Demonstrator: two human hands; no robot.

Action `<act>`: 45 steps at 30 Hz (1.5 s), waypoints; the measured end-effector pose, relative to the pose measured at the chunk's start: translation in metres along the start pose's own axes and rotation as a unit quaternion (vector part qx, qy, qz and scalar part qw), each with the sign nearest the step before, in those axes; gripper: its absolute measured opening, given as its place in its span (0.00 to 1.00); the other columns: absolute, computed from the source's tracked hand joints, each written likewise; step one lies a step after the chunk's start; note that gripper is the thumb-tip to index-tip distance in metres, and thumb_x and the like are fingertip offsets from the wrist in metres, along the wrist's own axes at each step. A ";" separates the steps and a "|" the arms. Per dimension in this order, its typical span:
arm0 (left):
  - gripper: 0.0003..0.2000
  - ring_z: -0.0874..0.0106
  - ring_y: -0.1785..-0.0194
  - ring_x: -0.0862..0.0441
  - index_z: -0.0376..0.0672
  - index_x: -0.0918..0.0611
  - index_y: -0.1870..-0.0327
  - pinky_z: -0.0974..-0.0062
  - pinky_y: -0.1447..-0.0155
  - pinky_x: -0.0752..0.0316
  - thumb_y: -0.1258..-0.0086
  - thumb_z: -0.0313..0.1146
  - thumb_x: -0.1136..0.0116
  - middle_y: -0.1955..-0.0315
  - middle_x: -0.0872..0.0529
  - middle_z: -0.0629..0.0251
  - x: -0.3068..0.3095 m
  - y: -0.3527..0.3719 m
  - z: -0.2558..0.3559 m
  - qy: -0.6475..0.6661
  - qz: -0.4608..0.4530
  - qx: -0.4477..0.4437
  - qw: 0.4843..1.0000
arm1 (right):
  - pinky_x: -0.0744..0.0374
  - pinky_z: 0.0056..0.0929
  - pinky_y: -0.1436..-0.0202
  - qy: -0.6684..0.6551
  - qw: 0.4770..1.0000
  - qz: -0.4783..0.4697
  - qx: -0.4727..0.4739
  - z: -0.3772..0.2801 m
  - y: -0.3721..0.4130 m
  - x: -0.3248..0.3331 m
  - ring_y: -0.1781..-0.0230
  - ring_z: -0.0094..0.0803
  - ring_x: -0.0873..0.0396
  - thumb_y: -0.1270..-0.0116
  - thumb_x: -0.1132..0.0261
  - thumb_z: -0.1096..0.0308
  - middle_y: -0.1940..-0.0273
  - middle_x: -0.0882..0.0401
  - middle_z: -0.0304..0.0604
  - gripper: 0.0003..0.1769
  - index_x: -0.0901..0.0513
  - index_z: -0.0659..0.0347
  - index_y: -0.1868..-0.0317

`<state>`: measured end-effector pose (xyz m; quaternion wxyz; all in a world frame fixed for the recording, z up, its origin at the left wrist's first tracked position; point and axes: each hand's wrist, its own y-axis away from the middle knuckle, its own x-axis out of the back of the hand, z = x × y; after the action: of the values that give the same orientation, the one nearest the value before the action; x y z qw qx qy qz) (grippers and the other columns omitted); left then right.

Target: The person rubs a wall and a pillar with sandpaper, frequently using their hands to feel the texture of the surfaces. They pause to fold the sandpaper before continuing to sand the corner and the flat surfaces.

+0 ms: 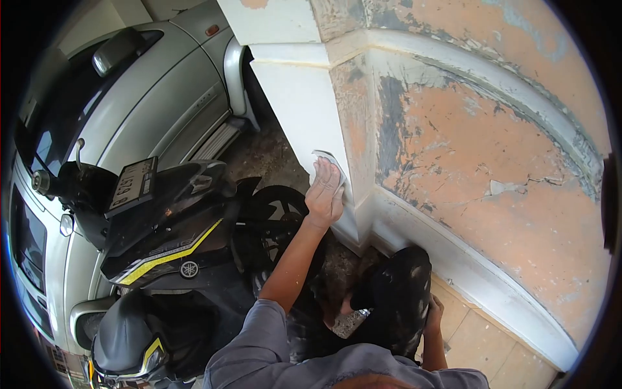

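Note:
My left hand presses a thin, dusty sheet of sandpaper flat against the white face of a pillar, close to its corner. Pale dust coats the fingers, and the sheet's upper edge curls away from the surface. Low on the right, my right hand rests against the side of my bent knee in dark trousers. Most of its fingers are hidden behind the leg.
A black motorcycle with a yellow stripe stands close on my left. Behind it is a silver car. To the right, a wall shows peeling orange paint and grey patches above a white ledge. Tiles lie below.

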<state>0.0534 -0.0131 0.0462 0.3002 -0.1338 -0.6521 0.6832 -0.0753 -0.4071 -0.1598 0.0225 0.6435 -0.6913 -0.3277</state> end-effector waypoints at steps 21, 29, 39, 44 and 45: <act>0.22 0.37 0.30 0.36 0.19 0.27 0.39 0.45 0.26 0.44 0.35 0.20 0.52 0.37 0.31 0.28 0.020 -0.138 -0.021 -0.072 0.036 -0.017 0.997 | 0.21 0.26 0.50 0.039 0.999 -0.019 0.003 0.001 0.000 -0.002 0.58 0.29 0.18 0.22 0.51 0.67 0.56 0.15 0.45 0.18 0.19 0.72 0.48; 0.22 0.36 0.29 0.38 0.18 0.26 0.41 0.40 0.26 0.49 0.35 0.22 0.50 0.37 0.31 0.27 0.001 0.075 -0.020 -0.025 -0.068 0.029 0.997 | 0.21 0.26 0.50 0.021 0.999 -0.030 0.015 -0.001 -0.001 0.002 0.59 0.28 0.18 0.22 0.50 0.67 0.56 0.15 0.45 0.18 0.19 0.72 0.48; 0.23 0.39 0.28 0.38 0.16 0.33 0.36 0.50 0.23 0.49 0.30 0.22 0.58 0.34 0.35 0.27 0.020 -0.091 -0.044 -0.064 0.060 0.067 0.994 | 0.20 0.24 0.50 0.051 0.999 -0.003 0.005 0.001 -0.003 0.001 0.59 0.27 0.18 0.23 0.47 0.67 0.57 0.15 0.44 0.16 0.19 0.71 0.49; 0.25 0.45 0.24 0.44 0.14 0.39 0.33 0.55 0.23 0.49 0.27 0.25 0.62 0.31 0.39 0.28 0.017 0.070 -0.044 -0.079 -0.128 0.092 0.984 | 0.21 0.24 0.50 0.007 1.000 -0.014 -0.013 0.003 -0.007 -0.008 0.58 0.27 0.18 0.24 0.47 0.67 0.56 0.15 0.44 0.16 0.19 0.71 0.49; 0.25 0.47 0.24 0.44 0.15 0.41 0.32 0.58 0.23 0.49 0.26 0.27 0.63 0.30 0.40 0.30 0.011 0.051 -0.035 -0.059 -0.083 0.138 0.985 | 0.21 0.24 0.50 0.033 0.999 -0.020 -0.012 0.004 -0.010 -0.006 0.59 0.27 0.18 0.24 0.47 0.67 0.57 0.15 0.44 0.16 0.19 0.71 0.49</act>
<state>0.0528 0.0238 -0.0054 0.3324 0.0036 -0.5767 0.7463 -0.0676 -0.3997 -0.1651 0.0467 0.6671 -0.6733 -0.3155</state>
